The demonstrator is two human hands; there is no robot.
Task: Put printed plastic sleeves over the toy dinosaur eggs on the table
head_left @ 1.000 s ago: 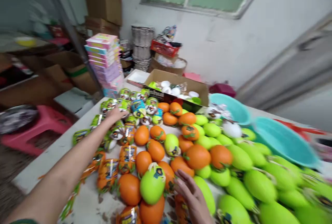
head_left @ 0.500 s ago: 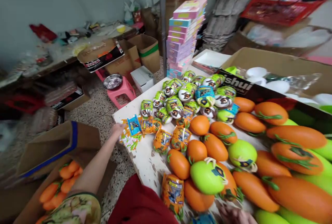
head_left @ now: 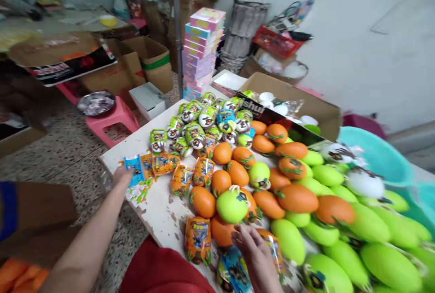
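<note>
right hand (head_left: 256, 254) half-open near packets (head_left: 231, 268)

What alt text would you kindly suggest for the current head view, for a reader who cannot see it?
A person's left hand is at a blue wrapper near the edge of a worn white table, while the right hand, loosely open, is near a blue pack. Orange ovals and green ovals crowd the table, with an open cardboard box behind.
</note>
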